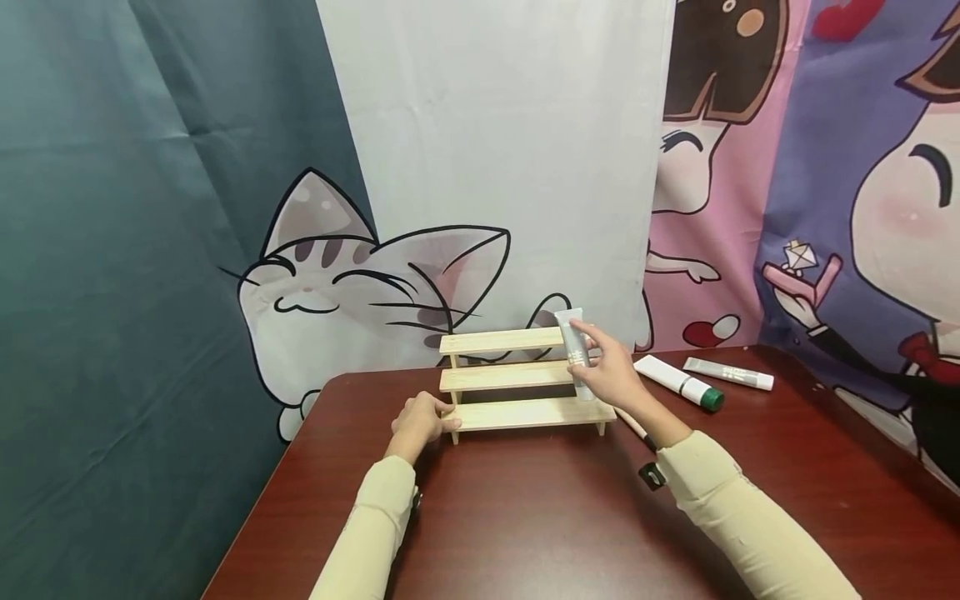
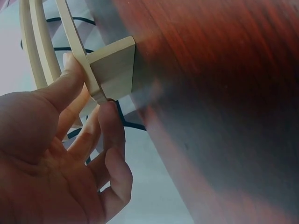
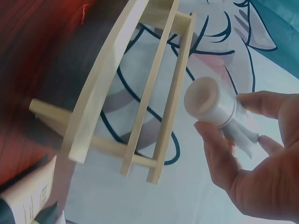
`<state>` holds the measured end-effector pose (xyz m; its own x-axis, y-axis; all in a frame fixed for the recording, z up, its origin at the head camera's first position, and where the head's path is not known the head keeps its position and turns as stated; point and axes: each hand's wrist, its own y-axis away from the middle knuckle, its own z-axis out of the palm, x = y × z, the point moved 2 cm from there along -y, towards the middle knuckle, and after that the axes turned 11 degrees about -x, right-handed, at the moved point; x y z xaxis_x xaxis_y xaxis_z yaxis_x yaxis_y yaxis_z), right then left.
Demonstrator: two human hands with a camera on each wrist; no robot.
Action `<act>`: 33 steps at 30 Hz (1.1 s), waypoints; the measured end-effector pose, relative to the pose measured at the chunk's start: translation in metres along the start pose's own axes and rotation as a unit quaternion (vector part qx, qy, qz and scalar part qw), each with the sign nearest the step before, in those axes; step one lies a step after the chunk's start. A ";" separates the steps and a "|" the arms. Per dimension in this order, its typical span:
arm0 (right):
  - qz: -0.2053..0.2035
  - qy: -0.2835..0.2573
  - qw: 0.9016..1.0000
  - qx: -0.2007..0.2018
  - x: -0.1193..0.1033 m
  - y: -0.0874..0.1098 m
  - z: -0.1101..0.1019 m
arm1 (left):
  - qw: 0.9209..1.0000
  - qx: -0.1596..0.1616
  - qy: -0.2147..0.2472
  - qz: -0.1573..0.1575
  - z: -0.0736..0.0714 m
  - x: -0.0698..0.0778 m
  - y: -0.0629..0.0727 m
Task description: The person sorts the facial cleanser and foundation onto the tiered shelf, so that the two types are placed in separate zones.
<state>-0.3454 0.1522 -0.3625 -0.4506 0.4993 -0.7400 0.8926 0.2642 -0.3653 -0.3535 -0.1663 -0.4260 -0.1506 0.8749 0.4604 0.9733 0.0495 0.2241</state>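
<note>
Now the right hand (image 1: 611, 375) pinches the grey tube (image 1: 575, 346) cap-down by the right end of the wooden rack (image 1: 517, 414), left hand (image 1: 418, 421) gripping the other end; a slack pinch could drop the tube, a bump shift the rack

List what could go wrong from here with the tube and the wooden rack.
1. The tube, held in the right hand with its white cap downward, might topple if released on one of the narrow shelves.
2. The wooden rack has its tiers close by, so the tube could knock against one.
3. The left hand grips the left end of the lowest shelf; a tug might shift everything.
</note>
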 end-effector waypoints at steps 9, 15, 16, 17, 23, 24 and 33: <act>-0.009 0.023 1.000 0.018 -0.009 -0.014 0.016 | 1.000 0.004 -0.001 0.007 0.002 0.001 0.001; -0.024 0.015 0.999 0.019 -0.011 -0.021 0.027 | 1.000 0.001 -0.006 0.001 0.004 0.000 0.001; -0.027 0.016 0.999 0.021 -0.012 -0.022 0.029 | 1.000 0.002 -0.006 0.002 0.005 -0.001 0.001; -0.029 0.016 0.999 0.022 -0.013 -0.023 0.030 | 1.000 0.004 -0.007 0.003 0.004 -0.001 0.001; -0.035 -0.007 0.999 0.021 -0.015 -0.028 0.039 | 1.000 0.008 -0.008 0.001 0.004 -0.003 0.004; -0.037 -0.010 0.999 0.023 -0.015 -0.029 0.040 | 1.000 0.009 -0.007 0.000 0.005 -0.003 0.004; -0.070 -0.002 0.996 0.047 -0.015 -0.044 0.049 | 0.999 0.029 -0.011 0.019 0.003 0.002 0.005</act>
<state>-0.3770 0.0925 -0.3632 -0.5717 0.4593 -0.6799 0.8178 0.2523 -0.5172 -0.3482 -0.1633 -0.4264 -0.1103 0.8871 0.4482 0.9867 0.0437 0.1564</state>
